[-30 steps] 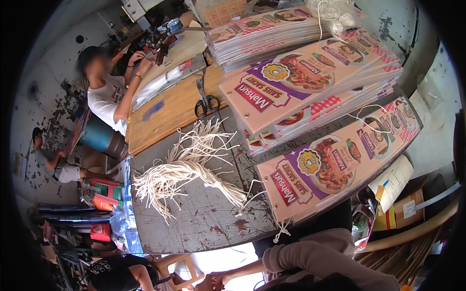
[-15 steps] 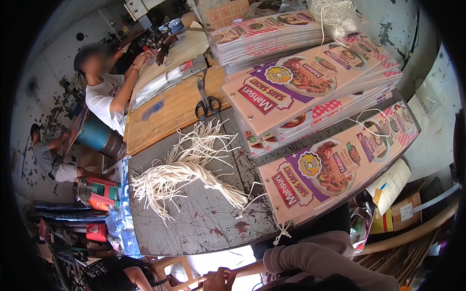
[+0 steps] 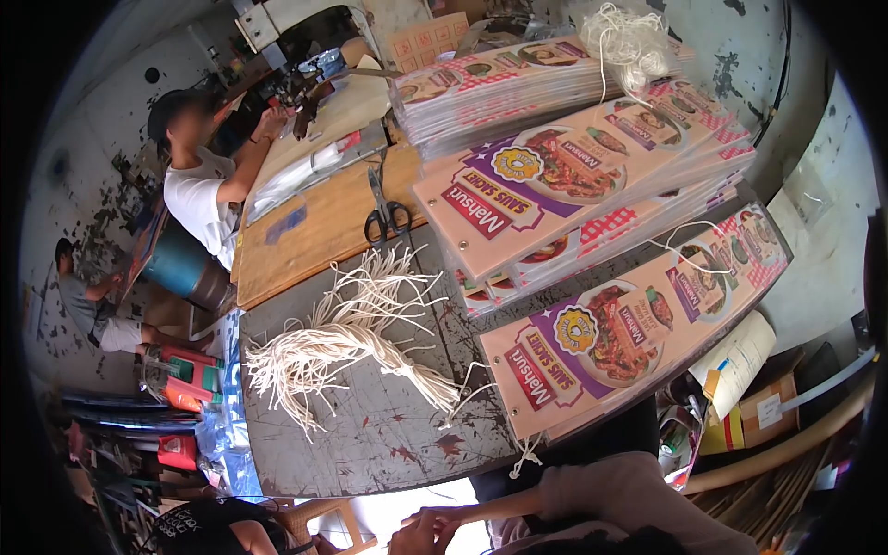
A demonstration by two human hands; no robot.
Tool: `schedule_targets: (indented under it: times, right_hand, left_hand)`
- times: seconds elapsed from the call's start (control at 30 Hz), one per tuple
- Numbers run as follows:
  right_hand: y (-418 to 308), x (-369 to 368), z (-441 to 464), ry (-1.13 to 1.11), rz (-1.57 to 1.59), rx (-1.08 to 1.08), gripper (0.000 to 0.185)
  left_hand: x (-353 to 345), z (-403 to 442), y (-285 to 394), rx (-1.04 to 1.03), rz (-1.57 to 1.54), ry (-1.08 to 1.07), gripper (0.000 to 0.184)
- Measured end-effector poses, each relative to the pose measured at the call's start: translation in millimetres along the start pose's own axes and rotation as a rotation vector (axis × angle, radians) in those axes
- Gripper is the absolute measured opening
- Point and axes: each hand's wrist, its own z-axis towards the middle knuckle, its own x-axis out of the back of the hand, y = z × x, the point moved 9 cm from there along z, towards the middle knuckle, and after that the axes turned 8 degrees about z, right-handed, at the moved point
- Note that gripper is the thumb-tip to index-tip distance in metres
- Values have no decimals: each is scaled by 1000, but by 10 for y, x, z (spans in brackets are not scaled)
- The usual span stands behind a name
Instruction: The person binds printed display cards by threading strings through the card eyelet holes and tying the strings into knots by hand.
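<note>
At the bottom edge, below the table, my right hand [image 3: 446,514] reaches in from a brownish sleeve with its fingers stretched out. My left hand [image 3: 416,538] lies against it with fingers curled, partly cut off by the frame; anything inside is hidden. Nearest on the table [image 3: 361,458] lies a printed food-sachet hang card [image 3: 518,347] with a white string looped through its corner. Beside it is a bundle of cut white strings [image 3: 347,356]. More printed cards [image 3: 481,245] are stacked behind, topped by a tangle of string [image 3: 629,46].
Black scissors [image 3: 384,208] rest on a wooden board [image 3: 305,250]. A person in a white shirt [image 3: 199,199] works at the far table. Another person [image 3: 88,296] sits farther left, and one in black [image 3: 213,527] is at lower left. Cardboard and papers [image 3: 740,361] fill the right side.
The view has shifted slightly, moving the cards and string bundle a little left and down. My hands stay together at the bottom edge. The objects on the table keep their arrangement.
</note>
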Motion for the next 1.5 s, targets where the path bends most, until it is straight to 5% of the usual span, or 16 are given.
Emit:
schedule_targets:
  times: [0.4, 0.53, 0.6, 0.67, 0.73, 0.87, 0.93, 1.23, 1.5]
  right_hand:
    - [-131, 432, -675, 57, -56, -91, 45]
    - [-287, 717, -1349, 159, 194, -2, 36]
    - [-420, 918, -1799, 165, -23, -265, 37]
    - [-549, 1109, -2230, 316, -13, -123, 37]
    - [-514, 1206, -2707, 410, -8, -271, 36]
    - [-352, 1210, -3406, 682, 49, -409, 36]
    - [-275, 1212, -3625, 856, 243, -377, 35]
    - [-37, 1259, -3608, 924, 326, -410, 35]
    - [222, 1350, -3492, 936, 264, -353, 27]
  left_hand:
    - [108, 209, 299, -8, -203, 6, 16]
    - [128, 342, 520, -210, -240, 64, 15]
    - [141, 436, 683, -276, -228, 43, 15]
    - [308, 475, 879, -314, -343, 191, 17]
    - [320, 510, 966, -301, -327, 224, 20]
    - [610, 743, 1238, -325, -125, 392, 32]
    - [691, 811, 1375, -414, 214, 589, 37]
    - [598, 787, 1353, -541, 308, 834, 31]
    - [501, 789, 1412, -601, 488, 763, 23]
